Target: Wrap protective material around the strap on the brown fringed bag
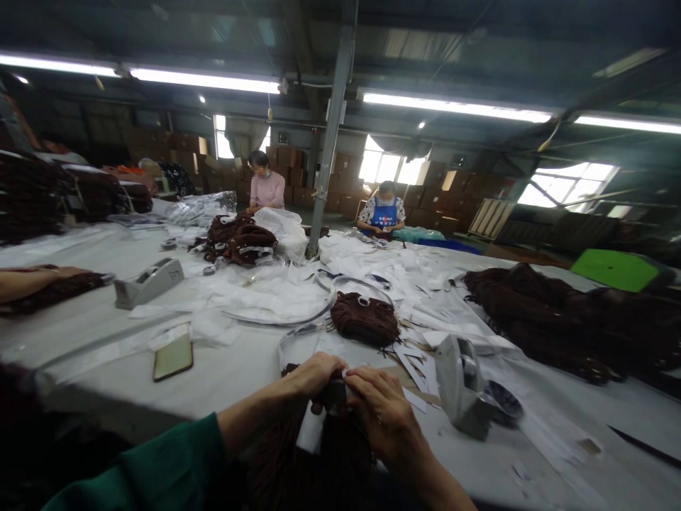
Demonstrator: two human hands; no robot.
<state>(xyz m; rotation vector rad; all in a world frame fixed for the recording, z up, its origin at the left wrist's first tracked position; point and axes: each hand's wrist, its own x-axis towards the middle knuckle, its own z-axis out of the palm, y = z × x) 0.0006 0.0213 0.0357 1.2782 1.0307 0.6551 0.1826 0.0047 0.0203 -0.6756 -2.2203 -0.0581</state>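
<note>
At the near table edge, my left hand (319, 375) and my right hand (387, 413) meet over a dark brown fringed bag (277, 454). The fingers of both are bent and pinch a part of it near its top, which is largely hidden behind them. A strip of white wrapping (311, 429) hangs below my left fingers. Just beyond the hands lies a second brown fringed bag (364, 319) with a pale ring-like piece on top. A grey tape dispenser (462, 387) stands to the right of my right hand.
White paper (277, 294) covers much of the table. Left are a phone (173, 356) and another tape dispenser (150, 282). Brown bags pile up at right (564, 319) and behind (237, 238). Two people work across the table near a metal post (327, 142); another person's arm (37, 282) enters left.
</note>
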